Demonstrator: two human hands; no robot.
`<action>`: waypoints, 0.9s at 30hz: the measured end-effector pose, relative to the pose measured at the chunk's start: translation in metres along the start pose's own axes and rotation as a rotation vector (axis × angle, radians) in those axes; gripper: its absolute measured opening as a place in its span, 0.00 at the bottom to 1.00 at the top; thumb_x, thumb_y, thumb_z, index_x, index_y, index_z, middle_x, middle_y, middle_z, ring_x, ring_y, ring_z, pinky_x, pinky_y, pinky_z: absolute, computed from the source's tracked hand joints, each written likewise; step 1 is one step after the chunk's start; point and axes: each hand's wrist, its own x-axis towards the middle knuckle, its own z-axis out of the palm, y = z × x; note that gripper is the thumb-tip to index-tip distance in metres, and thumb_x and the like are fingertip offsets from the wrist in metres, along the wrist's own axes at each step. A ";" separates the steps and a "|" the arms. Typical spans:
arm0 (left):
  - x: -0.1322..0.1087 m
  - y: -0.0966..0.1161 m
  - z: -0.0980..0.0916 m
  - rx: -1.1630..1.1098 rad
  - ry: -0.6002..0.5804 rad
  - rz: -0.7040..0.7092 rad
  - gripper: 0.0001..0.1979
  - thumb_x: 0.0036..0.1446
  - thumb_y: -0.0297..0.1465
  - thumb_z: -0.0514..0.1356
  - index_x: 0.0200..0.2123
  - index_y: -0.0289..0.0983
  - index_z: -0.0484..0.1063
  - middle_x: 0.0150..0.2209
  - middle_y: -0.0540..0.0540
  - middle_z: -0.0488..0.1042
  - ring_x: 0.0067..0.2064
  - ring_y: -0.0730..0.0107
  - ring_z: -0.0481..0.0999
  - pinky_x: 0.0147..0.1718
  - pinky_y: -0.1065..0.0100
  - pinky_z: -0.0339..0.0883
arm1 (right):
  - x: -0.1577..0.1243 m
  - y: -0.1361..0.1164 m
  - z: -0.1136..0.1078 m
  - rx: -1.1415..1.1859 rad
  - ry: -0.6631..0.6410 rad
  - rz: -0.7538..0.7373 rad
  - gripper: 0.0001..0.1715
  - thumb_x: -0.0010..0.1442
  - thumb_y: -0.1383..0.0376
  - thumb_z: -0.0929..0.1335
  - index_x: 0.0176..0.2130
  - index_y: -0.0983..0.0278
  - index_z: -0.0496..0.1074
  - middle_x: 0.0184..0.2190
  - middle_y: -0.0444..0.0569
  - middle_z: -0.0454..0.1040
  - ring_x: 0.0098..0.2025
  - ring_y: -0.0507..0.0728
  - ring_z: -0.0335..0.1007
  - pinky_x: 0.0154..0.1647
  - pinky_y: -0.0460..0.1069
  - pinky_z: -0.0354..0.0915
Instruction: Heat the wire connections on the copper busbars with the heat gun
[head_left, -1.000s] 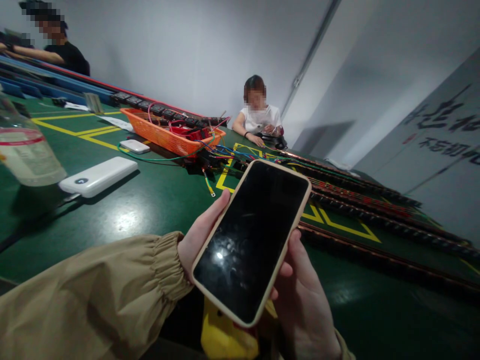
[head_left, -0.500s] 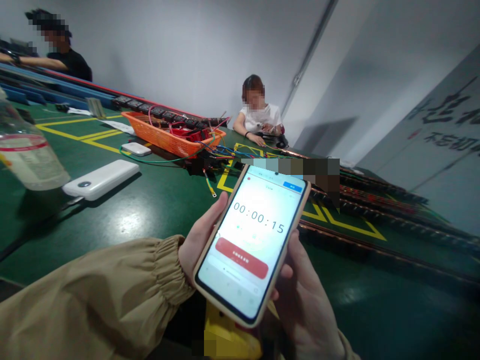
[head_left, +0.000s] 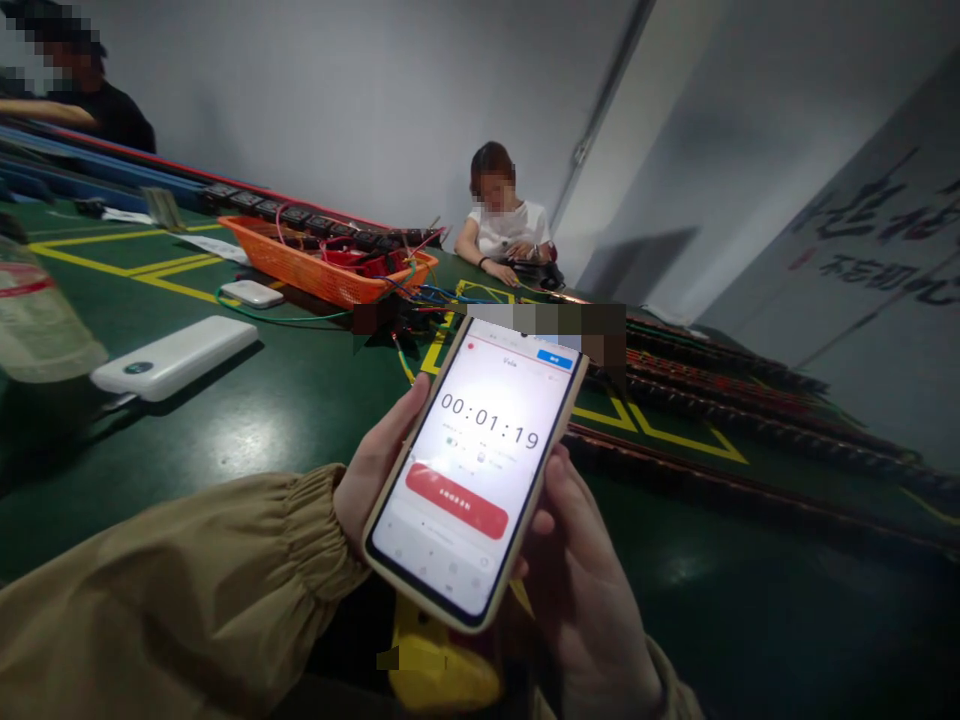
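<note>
A smartphone [head_left: 471,470] in a beige case is held up over the table's near edge, its screen lit with a timer reading 00:01:19 above a red button. My left hand [head_left: 381,455] grips its left side, thumb along the edge and the other fingers hidden behind. At the lower right side, my right hand [head_left: 581,575] closes on the phone with its fingertips partly behind the case. Below the phone, near my lap, is a yellow object [head_left: 442,670], blurred and partly covered.
On the green table [head_left: 225,440] lie a white power bank [head_left: 180,357] with a cable, a bottle [head_left: 45,320], an orange basket [head_left: 300,265] of wires and a small white device [head_left: 253,293]. Long dark strips [head_left: 750,480] run along the right. Two people sit beyond.
The timer has gone from 00:00:15 to 00:01:19. The view has shifted slightly, so the phone, hands and table items appear further left. Both hands keep hold of the phone.
</note>
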 end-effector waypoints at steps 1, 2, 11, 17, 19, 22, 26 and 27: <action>0.000 0.000 0.000 -0.013 -0.008 -0.001 0.42 0.55 0.57 0.36 0.60 0.33 0.56 0.51 0.36 0.70 0.48 0.53 0.73 0.46 0.53 0.63 | 0.000 0.000 0.000 0.004 0.013 -0.001 0.17 0.46 0.60 0.75 0.37 0.58 0.71 0.23 0.35 0.66 0.19 0.42 0.59 0.12 0.35 0.60; 0.000 0.000 -0.001 -0.027 -0.021 -0.004 0.42 0.55 0.58 0.35 0.60 0.33 0.56 0.51 0.36 0.70 0.48 0.53 0.73 0.46 0.54 0.64 | 0.000 0.000 0.000 0.003 0.025 -0.002 0.17 0.46 0.60 0.75 0.37 0.58 0.71 0.23 0.35 0.66 0.19 0.42 0.59 0.12 0.35 0.60; -0.002 0.003 -0.005 -0.056 -0.087 -0.018 0.42 0.54 0.58 0.36 0.57 0.33 0.62 0.52 0.35 0.69 0.51 0.52 0.70 0.49 0.53 0.62 | -0.002 0.002 -0.002 0.011 -0.066 -0.051 0.13 0.47 0.62 0.75 0.35 0.57 0.73 0.23 0.35 0.67 0.20 0.40 0.60 0.23 0.33 0.64; -0.002 0.006 -0.008 -0.035 -0.090 -0.019 0.42 0.53 0.58 0.38 0.58 0.33 0.60 0.53 0.34 0.68 0.50 0.51 0.70 0.48 0.53 0.64 | -0.003 0.004 -0.003 -0.097 -0.053 -0.103 0.12 0.50 0.62 0.73 0.38 0.56 0.73 0.29 0.37 0.71 0.24 0.42 0.63 0.23 0.35 0.65; -0.003 0.011 -0.009 0.011 -0.071 0.023 0.42 0.54 0.58 0.38 0.59 0.33 0.58 0.52 0.35 0.69 0.49 0.51 0.71 0.46 0.53 0.65 | -0.004 0.005 -0.007 -0.211 -0.065 -0.176 0.13 0.53 0.62 0.71 0.41 0.55 0.72 0.35 0.39 0.73 0.29 0.44 0.67 0.29 0.37 0.67; -0.005 0.026 -0.010 0.159 0.000 0.154 0.41 0.55 0.57 0.37 0.60 0.34 0.56 0.53 0.36 0.68 0.48 0.51 0.72 0.44 0.51 0.66 | -0.010 0.007 -0.019 -0.556 -0.068 -0.312 0.18 0.57 0.59 0.68 0.48 0.55 0.69 0.42 0.44 0.72 0.40 0.49 0.69 0.40 0.41 0.67; -0.014 0.062 -0.013 0.464 0.179 0.372 0.38 0.58 0.55 0.34 0.62 0.36 0.51 0.52 0.38 0.68 0.44 0.55 0.73 0.41 0.53 0.67 | -0.023 0.007 -0.049 -1.120 -0.096 -0.422 0.22 0.59 0.57 0.65 0.53 0.54 0.64 0.42 0.45 0.73 0.40 0.51 0.71 0.41 0.43 0.67; -0.017 0.072 -0.015 0.558 0.238 0.425 0.38 0.59 0.54 0.33 0.62 0.36 0.50 0.53 0.39 0.68 0.44 0.56 0.73 0.41 0.53 0.67 | -0.026 0.007 -0.058 -1.271 -0.135 -0.487 0.23 0.59 0.57 0.65 0.54 0.53 0.63 0.47 0.45 0.71 0.40 0.52 0.71 0.40 0.43 0.68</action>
